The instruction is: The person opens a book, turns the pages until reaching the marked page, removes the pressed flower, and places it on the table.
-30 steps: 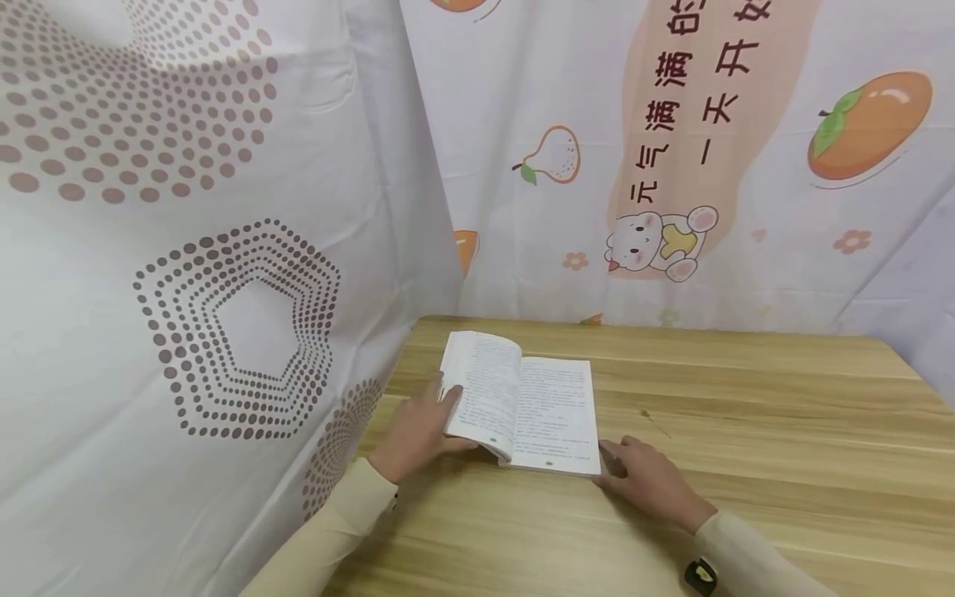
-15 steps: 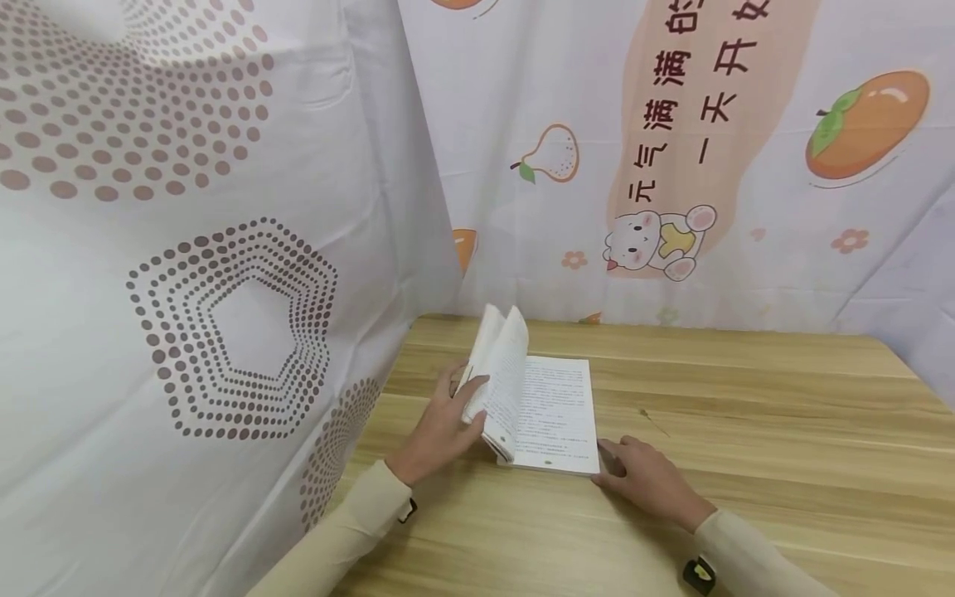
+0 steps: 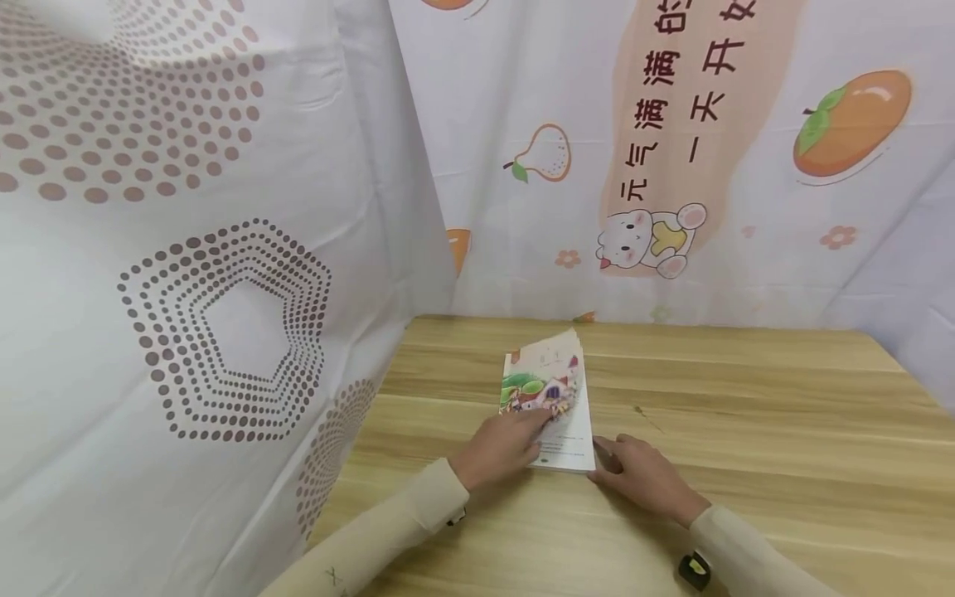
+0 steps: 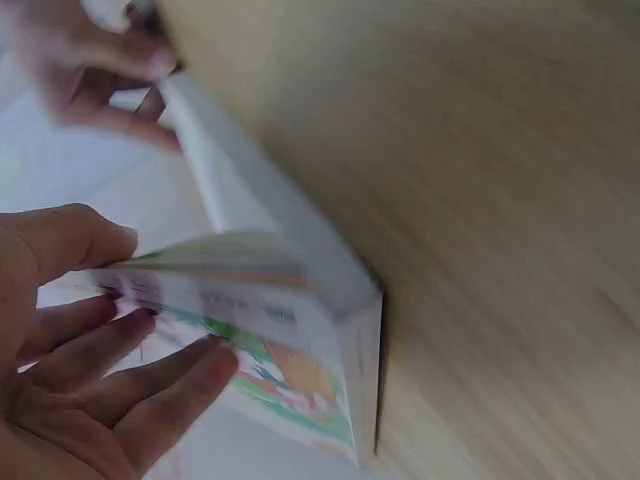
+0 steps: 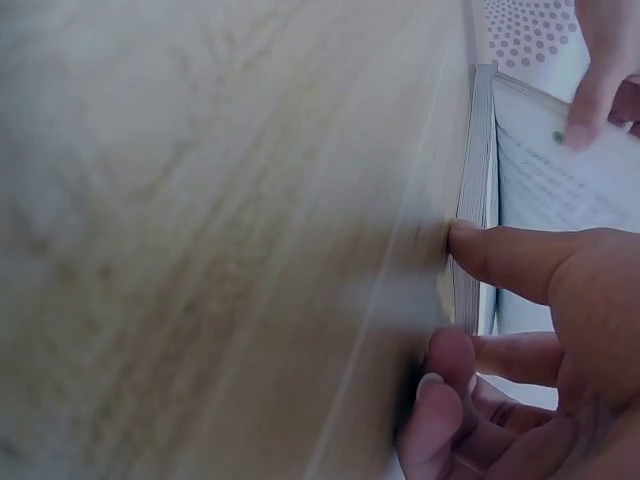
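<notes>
A paperback book (image 3: 564,446) lies on the table, its colourful illustrated cover (image 3: 533,385) tilted over the printed right-hand page. My left hand (image 3: 500,449) holds the lifted cover and the pages under it. In the left wrist view, the thumb is on the page side and the fingers (image 4: 185,385) lie along the picture side. At the book's lower right corner is my right hand (image 3: 647,477). Its thumb (image 5: 510,260) presses the bottom page edge, with the index finger bent around the corner. The other right fingers are curled near the tabletop.
The wooden table (image 3: 761,414) extends to the right and in front of the book. A dotted white curtain (image 3: 224,332) hangs close on the left. Behind the table hangs a printed curtain (image 3: 515,240) with fruit and lettering.
My left hand has lifted the book's left part and swung it rightward over the right page, bringing the illustrated cover into view. My right hand has stayed at the corner.
</notes>
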`<state>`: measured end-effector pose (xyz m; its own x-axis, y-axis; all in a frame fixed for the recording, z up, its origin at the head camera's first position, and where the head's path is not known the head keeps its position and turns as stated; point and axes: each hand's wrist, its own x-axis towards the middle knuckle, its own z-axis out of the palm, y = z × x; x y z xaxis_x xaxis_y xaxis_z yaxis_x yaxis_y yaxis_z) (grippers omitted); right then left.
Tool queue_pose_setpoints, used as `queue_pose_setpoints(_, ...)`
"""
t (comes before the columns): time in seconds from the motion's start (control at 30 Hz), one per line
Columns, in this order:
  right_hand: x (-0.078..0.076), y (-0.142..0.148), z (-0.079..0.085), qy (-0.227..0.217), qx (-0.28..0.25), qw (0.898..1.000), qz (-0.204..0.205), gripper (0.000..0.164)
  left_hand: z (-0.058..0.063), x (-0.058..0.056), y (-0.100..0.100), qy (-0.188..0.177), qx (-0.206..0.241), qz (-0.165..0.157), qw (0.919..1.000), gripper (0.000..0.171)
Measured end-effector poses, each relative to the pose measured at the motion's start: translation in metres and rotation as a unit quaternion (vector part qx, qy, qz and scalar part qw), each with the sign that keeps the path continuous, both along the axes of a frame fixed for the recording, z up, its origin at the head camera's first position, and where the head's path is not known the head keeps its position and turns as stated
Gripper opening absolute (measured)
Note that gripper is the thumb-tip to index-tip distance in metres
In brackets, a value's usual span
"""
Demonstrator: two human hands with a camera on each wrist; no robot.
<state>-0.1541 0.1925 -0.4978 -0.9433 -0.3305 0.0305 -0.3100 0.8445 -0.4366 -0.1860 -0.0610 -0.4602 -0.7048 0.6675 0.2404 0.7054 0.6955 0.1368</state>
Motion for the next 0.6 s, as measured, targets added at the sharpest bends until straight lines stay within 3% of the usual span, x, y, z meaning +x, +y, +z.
queue_pose_setpoints(0.13,-0.001,-0.002,-0.001,0.003,-0.009,1.000,0.009,0.059,-0.009,0.002,0.008,0.030,-0.061,-0.031,0.9972,0.027)
queue_pose_setpoints(0.3,-0.001,-0.003,0.001,-0.001,-0.013,1.000,0.011,0.058,-0.013,0.002,0.014,0.056,-0.107,-0.050,0.9914,0.007)
queue_pose_setpoints(0.5,0.000,-0.003,0.004,-0.011,-0.009,1.000,0.000,0.059,-0.012,0.003,0.017,0.081,-0.159,-0.057,0.9823,0.029)
queue_pose_setpoints(0.6,0.001,-0.002,0.003,-0.010,-0.008,1.000,0.002,0.059,-0.013,0.001,0.017,0.089,-0.178,-0.077,0.9770,0.031)
